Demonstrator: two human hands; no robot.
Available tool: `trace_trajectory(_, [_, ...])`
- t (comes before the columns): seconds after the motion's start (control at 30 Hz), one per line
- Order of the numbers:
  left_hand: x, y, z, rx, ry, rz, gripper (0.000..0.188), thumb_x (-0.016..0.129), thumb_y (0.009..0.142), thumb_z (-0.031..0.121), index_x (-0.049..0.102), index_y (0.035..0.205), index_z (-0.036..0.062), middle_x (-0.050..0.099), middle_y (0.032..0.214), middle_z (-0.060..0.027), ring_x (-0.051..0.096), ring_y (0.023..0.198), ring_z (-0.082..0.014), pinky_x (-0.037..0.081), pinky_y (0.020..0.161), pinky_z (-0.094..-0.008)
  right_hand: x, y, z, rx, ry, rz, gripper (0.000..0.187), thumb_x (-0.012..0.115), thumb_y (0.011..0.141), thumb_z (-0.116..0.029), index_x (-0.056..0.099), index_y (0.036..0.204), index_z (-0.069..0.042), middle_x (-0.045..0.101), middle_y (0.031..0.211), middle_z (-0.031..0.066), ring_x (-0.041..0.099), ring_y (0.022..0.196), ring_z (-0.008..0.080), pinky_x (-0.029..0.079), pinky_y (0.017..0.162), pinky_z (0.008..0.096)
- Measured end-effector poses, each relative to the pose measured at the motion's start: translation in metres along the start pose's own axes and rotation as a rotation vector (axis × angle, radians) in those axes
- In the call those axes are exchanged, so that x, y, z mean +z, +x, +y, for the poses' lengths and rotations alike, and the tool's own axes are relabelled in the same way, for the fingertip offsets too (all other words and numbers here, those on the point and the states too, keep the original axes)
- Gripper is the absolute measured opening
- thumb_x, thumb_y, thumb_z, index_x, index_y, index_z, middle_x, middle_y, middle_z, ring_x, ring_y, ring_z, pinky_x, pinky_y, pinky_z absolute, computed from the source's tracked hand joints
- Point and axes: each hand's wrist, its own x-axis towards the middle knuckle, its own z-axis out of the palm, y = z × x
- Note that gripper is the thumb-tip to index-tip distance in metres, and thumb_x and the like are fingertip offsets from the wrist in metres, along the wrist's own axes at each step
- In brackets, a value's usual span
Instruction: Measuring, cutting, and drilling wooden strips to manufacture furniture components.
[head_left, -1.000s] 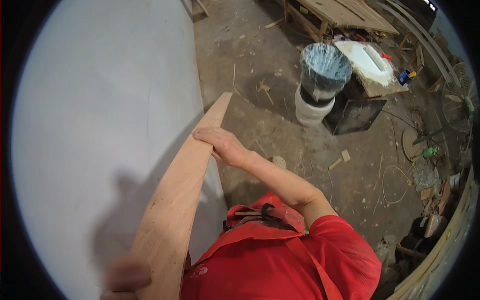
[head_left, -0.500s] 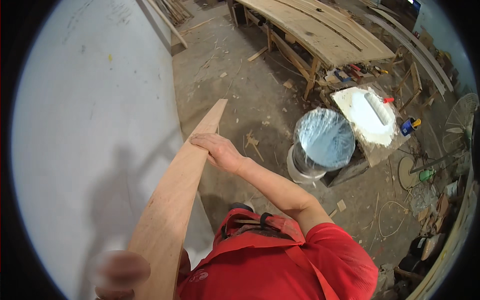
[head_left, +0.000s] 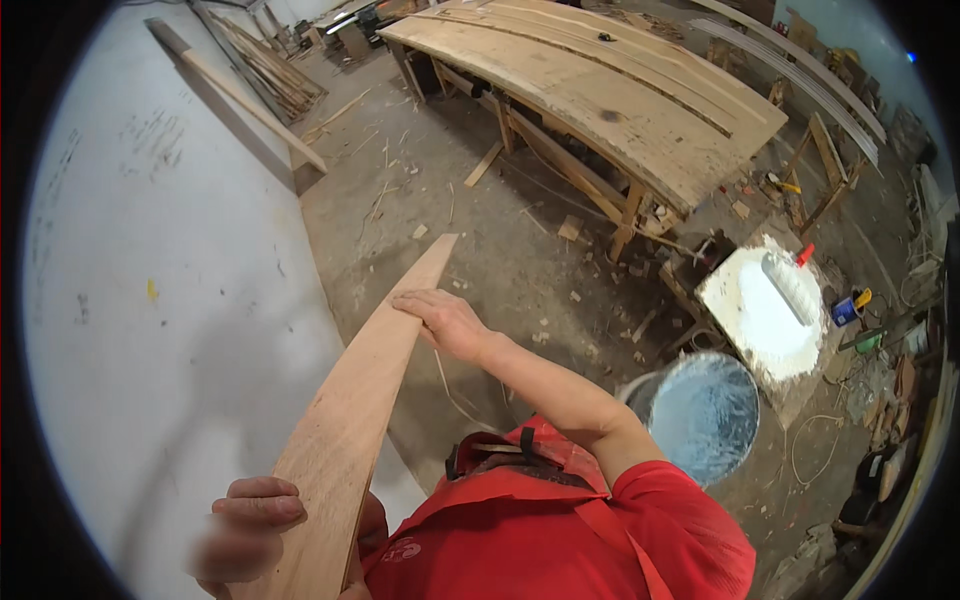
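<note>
Two hands grasp the wooden board [head_left: 345, 425]: right hand [head_left: 445, 320] just behind its tapered tip [head_left: 438, 258], left hand [head_left: 247, 525] on its near part; grip evenly, tip clear of the white wall [head_left: 215, 250] left of both hands; left hand partly blurred; board's near end cut off below it.

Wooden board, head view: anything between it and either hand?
Nothing visible. On the wooden board, the right hand grips the right edge near the narrow end; the left hand wraps the left edge at the near end, partly blurred. The underside is hidden.
</note>
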Motion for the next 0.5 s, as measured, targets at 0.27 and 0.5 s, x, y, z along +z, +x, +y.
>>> trace_trajectory(0.27, [0.095, 0.017, -0.24, -0.056, -0.097, 0.154, 0.107, 0.101, 0.06, 0.051, 0.035, 0.131, 0.0076, 0.053, 0.097, -0.0069, 0.063, 0.072, -0.0272, 0.057, 0.066, -0.0398, -0.025, 0.129, 0.193, 0.014, -0.084, -0.014, 0.058, 0.063, 0.074, 0.004, 0.066, 0.132, -0.007, 0.068, 0.131, 0.0169, 0.065, 0.12, 0.038, 0.054, 0.103, 0.0438])
trace_trajectory(0.5, [0.165, 0.045, -0.405, -0.067, -0.155, 0.169, 0.118, 0.103, 0.061, 0.042, 0.03, 0.146, 0.0066, 0.053, 0.097, -0.0067, 0.065, 0.07, -0.0273, 0.056, 0.057, -0.039, -0.045, 0.231, 0.328, 0.021, -0.162, -0.113, 0.05, 0.064, 0.079, -0.001, 0.067, 0.128, -0.006, 0.07, 0.125, 0.0172, 0.067, 0.114, 0.0372, 0.054, 0.098, 0.0449])
